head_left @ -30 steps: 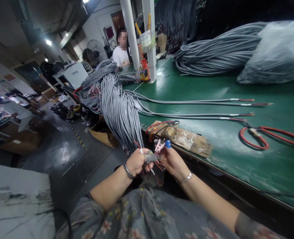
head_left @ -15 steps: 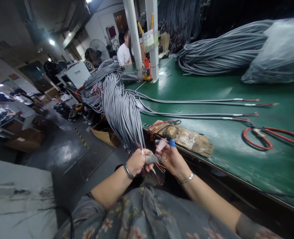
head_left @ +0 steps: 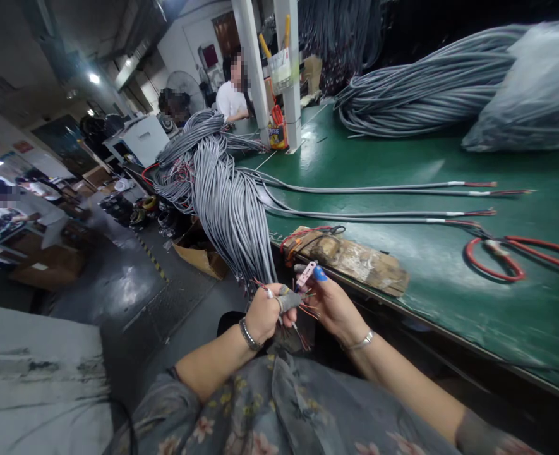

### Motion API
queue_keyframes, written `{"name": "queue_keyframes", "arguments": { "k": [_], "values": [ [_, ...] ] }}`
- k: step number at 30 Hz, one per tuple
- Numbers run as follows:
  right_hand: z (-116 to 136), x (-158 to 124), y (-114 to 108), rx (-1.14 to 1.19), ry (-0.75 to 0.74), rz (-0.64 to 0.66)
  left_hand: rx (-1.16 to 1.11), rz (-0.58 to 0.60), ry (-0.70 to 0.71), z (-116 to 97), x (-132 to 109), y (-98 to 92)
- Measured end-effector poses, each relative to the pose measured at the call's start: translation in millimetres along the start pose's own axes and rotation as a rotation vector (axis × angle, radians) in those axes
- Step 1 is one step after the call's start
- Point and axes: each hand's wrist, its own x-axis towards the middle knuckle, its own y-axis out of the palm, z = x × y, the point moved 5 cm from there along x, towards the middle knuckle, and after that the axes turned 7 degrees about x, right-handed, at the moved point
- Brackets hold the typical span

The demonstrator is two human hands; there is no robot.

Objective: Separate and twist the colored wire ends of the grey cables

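Note:
My left hand (head_left: 268, 313) is closed on grey cables whose thin coloured wires (head_left: 310, 309) fan out past its fingertips. Grey tape covers part of that hand's fingers. Close by on the right, my right hand (head_left: 332, 306) pinches a small pinkish-white tool (head_left: 306, 274) beside the wire ends; blue tape wraps one fingertip. A thick bundle of grey cables (head_left: 234, 215) hangs over the table's edge just beyond my left hand.
The green table (head_left: 393, 167) bears several laid-out cables, a worn wooden block (head_left: 355, 258), a red cable loop (head_left: 494, 259) and a bagged coil (head_left: 525, 95). A white post (head_left: 287, 120) stands behind. A person in white (head_left: 232, 98) sits farther back. Below lies a cardboard box (head_left: 203, 256).
The small tool in my right hand has turned and now shows its flat face clearly. Both hands stay nearly in place. The view has shifted slightly.

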Motion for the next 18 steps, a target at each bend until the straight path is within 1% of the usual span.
{"name": "queue_keyframes", "arguments": {
  "k": [4, 6, 9, 10, 11, 12, 15, 16, 18],
  "values": [
    [0.5, 0.1, -2.5, -0.05, -0.008, -0.014, -0.019, -0.007, -0.021, -0.2, 2.4, 1.2],
    [4.0, -0.8, -5.1, -0.11, -0.097, -0.056, -0.022, -0.008, -0.027, -0.6, 2.4, 0.9],
    [13.0, -4.4, -7.9, -0.263, -0.291, -0.157, -0.021, -0.002, -0.028, -1.4, 2.1, 0.9],
    [14.7, -5.2, -7.1, -0.304, -0.323, -0.169, -0.02, 0.0, -0.027, -1.4, 2.2, 1.1],
    [14.9, -5.0, -5.5, -0.32, -0.324, -0.161, -0.018, 0.001, -0.027, -1.1, 2.3, 1.2],
    [13.7, -4.0, -3.2, -0.307, -0.293, -0.134, -0.015, 0.002, -0.025, -0.7, 2.6, 1.5],
    [6.3, 1.2, 3.1, -0.152, -0.125, -0.037, -0.009, 0.003, -0.015, 1.9, 4.1, 1.8],
    [4.3, 2.8, 4.1, -0.106, -0.082, -0.023, -0.009, 0.005, -0.01, 2.9, 4.8, 1.8],
    [2.5, 5.6, 3.7, -0.051, -0.049, -0.029, -0.004, 0.008, -0.001, 5.0, 6.2, 1.9]
  ]
}}
